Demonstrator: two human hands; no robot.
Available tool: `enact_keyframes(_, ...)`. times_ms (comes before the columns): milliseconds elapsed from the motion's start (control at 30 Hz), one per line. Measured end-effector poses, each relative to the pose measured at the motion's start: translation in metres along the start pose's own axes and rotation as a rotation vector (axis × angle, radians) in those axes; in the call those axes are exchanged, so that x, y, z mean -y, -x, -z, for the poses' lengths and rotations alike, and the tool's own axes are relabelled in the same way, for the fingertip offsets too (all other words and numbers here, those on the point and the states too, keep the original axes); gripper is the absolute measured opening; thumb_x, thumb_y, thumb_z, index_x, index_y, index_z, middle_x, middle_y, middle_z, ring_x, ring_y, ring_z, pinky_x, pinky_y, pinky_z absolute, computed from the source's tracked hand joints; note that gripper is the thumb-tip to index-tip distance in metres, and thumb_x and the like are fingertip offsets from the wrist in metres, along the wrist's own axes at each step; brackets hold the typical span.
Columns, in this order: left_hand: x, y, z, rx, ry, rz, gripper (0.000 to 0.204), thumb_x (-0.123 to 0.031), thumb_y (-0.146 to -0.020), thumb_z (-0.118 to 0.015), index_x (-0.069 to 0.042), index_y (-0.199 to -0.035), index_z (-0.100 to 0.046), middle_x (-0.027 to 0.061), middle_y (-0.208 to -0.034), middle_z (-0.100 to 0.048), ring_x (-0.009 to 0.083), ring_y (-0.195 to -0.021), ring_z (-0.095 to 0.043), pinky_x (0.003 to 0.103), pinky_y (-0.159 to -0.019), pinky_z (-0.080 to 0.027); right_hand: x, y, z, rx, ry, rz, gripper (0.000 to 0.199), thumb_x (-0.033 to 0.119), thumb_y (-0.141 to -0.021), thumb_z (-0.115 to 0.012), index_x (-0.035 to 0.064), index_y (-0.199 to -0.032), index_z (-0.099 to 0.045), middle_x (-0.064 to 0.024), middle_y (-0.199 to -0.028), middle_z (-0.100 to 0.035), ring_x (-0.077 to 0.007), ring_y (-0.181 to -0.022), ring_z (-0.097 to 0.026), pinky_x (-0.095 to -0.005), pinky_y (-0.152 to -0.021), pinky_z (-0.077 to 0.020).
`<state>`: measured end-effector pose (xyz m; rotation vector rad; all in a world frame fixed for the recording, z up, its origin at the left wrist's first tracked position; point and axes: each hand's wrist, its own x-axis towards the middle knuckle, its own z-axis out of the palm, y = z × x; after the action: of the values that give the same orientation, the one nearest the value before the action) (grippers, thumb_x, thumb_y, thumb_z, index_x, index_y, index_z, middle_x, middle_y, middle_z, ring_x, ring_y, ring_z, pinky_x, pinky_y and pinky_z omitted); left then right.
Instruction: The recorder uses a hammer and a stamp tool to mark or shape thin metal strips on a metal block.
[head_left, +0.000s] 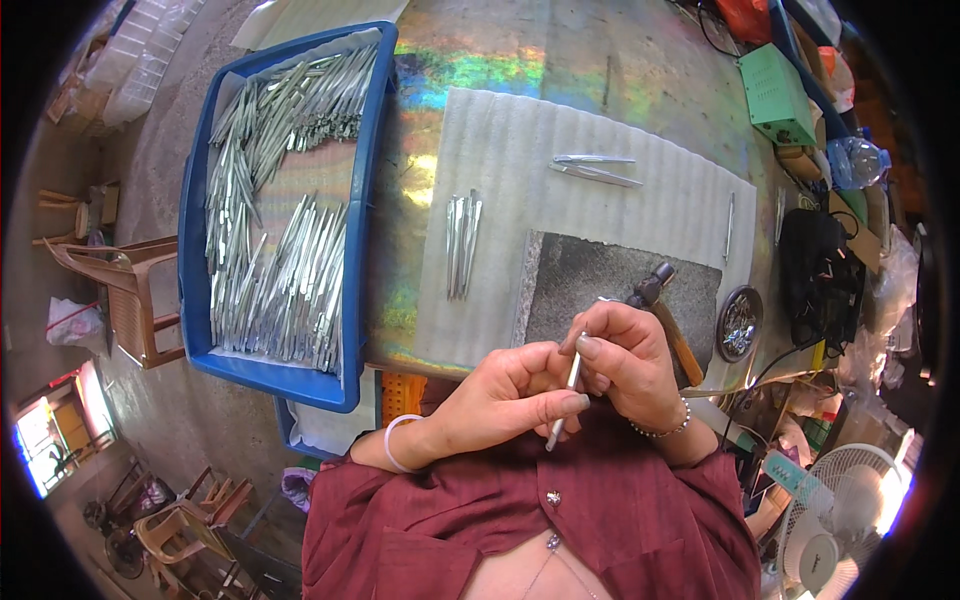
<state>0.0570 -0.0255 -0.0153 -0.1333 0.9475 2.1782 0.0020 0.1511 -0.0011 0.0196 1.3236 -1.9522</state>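
Close to my body, both hands pinch one slim silver metal strip (572,376); it tilts, with its lower end toward me. My left hand (500,395) is closed, its thumb stretched along the strip. My right hand (640,365) grips the upper part between thumb and fingers. Just beyond the hands lies a dark rough pad (580,275). A hammer (680,335) with a wooden handle rests on it, partly behind my right hand. The pad sits on a white foam sheet (500,130), which also bears a small bundle of similar strips (462,245) and a few loose strips (595,170).
Left of the foam stands a blue tray (364,200) of many silver strips. A round dark dish (738,325) of small metal parts lies at right. Farther right are a green box (778,95), a plastic bottle (855,162), a black bag (822,280) and a fan (840,510).
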Motion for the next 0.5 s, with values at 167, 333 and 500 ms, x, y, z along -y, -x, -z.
enact_keyframes(167, 0.006, 0.009, 0.016, -0.131, 0.079, -0.141, 0.024, -0.012, -0.091, -0.057, -0.003, -0.112, -0.048, 0.0081, -0.085, -0.064, 0.0119, -0.072, -0.063, 0.021, -0.063, -0.049, 0.001, 0.002, 0.0, -0.11, -0.046, 0.12, 0.01, 0.006, -0.091, -0.053, -0.0012, -0.096, -0.058, -0.0048, -0.073, -0.061, -0.0057, -0.057, -0.053, -0.017, -0.049, -0.0409)
enact_keyframes(333, 0.001, 0.011, 0.021, -0.225, 0.471, -0.508, 0.018, -0.011, -0.091, -0.056, -0.001, -0.107, -0.054, 0.0094, -0.085, -0.061, 0.0178, -0.073, -0.061, 0.026, -0.067, -0.053, -0.002, 0.006, -0.008, 0.061, 0.099, 0.11, 0.022, -0.003, -0.084, -0.06, -0.0017, -0.105, -0.056, -0.0058, -0.084, -0.063, -0.0061, -0.066, -0.058, -0.019, -0.054, -0.0465)
enact_keyframes(500, -0.022, 0.014, 0.032, -0.596, -0.119, -0.713, 0.016, -0.011, -0.093, -0.054, -0.001, -0.104, -0.057, 0.0051, -0.08, -0.057, 0.0139, -0.071, -0.058, 0.023, -0.063, -0.049, 0.003, 0.009, -0.001, 0.121, 0.649, 0.202, 0.031, 0.002, -0.079, -0.066, 0.0014, -0.108, -0.057, -0.0058, -0.083, -0.063, -0.007, -0.061, -0.06, -0.0205, -0.055, -0.047)
